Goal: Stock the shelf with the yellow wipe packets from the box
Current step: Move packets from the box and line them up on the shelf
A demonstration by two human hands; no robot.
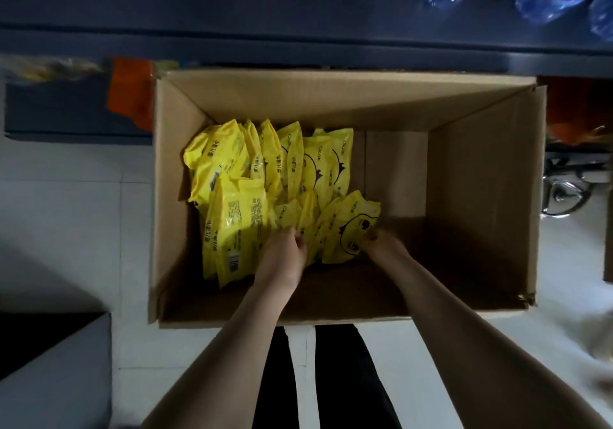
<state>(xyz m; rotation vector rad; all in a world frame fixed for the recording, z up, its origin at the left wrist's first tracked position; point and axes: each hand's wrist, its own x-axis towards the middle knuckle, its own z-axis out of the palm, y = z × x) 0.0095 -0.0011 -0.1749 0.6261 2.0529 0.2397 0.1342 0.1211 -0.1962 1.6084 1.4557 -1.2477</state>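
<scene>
Yellow wipe packets [238, 223] fill the cardboard box's [481, 179] left side. The right hand's [384, 246] fingers pinch the rightmost packet's [348, 229] edge. The left hand's [285, 252] fingers curl into the pile, grip unclear.

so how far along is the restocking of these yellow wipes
Partway, likely. The box is bare on its right half, so some packets may already be out. Now the left hand and right hand grip yellow packets at the pile's near end. A sizeable pile remains, and none shows on the shelf.
</scene>
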